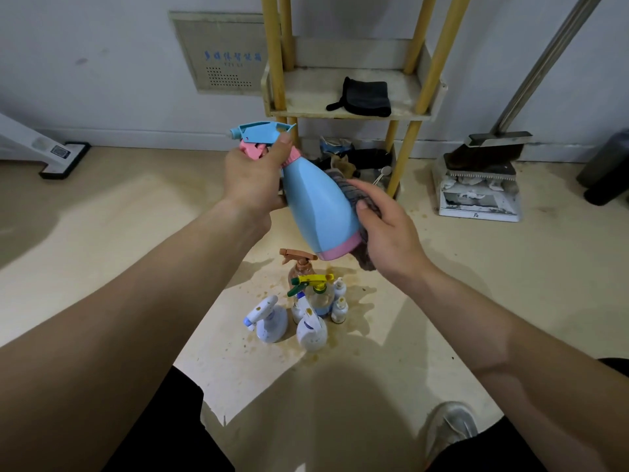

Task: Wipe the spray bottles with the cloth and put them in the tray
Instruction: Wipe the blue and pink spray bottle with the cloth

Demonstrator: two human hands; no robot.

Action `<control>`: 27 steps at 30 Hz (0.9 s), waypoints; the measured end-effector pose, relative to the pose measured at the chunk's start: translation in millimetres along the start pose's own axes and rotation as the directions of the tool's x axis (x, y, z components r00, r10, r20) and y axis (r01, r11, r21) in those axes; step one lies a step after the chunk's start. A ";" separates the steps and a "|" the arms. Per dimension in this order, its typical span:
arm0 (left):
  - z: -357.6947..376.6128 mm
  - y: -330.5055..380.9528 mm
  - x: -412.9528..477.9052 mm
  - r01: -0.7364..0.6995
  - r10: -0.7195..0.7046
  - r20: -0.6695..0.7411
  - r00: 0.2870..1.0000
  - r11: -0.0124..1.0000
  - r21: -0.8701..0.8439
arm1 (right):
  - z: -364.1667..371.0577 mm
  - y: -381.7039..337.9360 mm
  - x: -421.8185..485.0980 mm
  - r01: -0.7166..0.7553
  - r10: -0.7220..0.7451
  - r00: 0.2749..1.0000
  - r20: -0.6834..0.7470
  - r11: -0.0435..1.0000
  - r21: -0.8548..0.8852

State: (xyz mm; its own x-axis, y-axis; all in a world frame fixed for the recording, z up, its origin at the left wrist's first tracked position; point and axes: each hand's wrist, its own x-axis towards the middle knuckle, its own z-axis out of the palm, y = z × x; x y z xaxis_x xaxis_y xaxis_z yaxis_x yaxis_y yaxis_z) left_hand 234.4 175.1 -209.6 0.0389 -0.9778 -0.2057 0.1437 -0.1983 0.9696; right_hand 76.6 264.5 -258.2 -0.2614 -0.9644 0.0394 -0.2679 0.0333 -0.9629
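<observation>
My left hand [253, 177] grips the neck and pink trigger of a light blue spray bottle [316, 202] with a pink base, held tilted in the air. My right hand [388, 229] holds a grey cloth [362, 199] pressed against the bottle's right side. Below on the floor stands a cluster of several stained spray bottles: a brown-topped one [301, 264], a yellow-and-green-topped one [316, 287], and white ones [270, 320]. The tray [306, 97] is the cream shelf of a yellow-legged rack by the wall, with a black cloth [364, 97] lying on it.
The floor around the bottles is spattered with brown stains. A dustpan and broom [480, 178] lean at the right wall, next to a dark bin [609, 172]. A white appliance base [63, 158] sits at the left. My shoe [449, 434] is at the lower right.
</observation>
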 end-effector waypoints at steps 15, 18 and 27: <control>2.9 -2.8 -1.2 0.054 -0.056 -0.058 0.997 0.998 -0.043 | -3.5 -11.8 -0.3 -0.142 0.149 0.988 -0.051 0.983 0.112; 2.1 -4.7 2.8 0.050 -0.057 -0.144 0.988 0.998 -0.049 | 0.5 -13.9 -7.7 0.097 -0.100 0.995 -0.008 0.980 -0.174; -6.9 4.2 10.0 0.097 -0.113 -0.178 0.977 0.991 -0.096 | 18.7 5.3 -30.0 0.605 -0.524 0.777 0.350 0.464 -0.647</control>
State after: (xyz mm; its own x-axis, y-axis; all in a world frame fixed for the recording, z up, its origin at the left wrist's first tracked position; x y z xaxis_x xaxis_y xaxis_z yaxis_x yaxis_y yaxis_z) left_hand 242.2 164.9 -208.5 0.1981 -0.9213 -0.3346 0.2407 -0.2852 0.9278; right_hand 100.3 288.7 -269.5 0.2616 -0.8582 0.4417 -0.8826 -0.3979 -0.2504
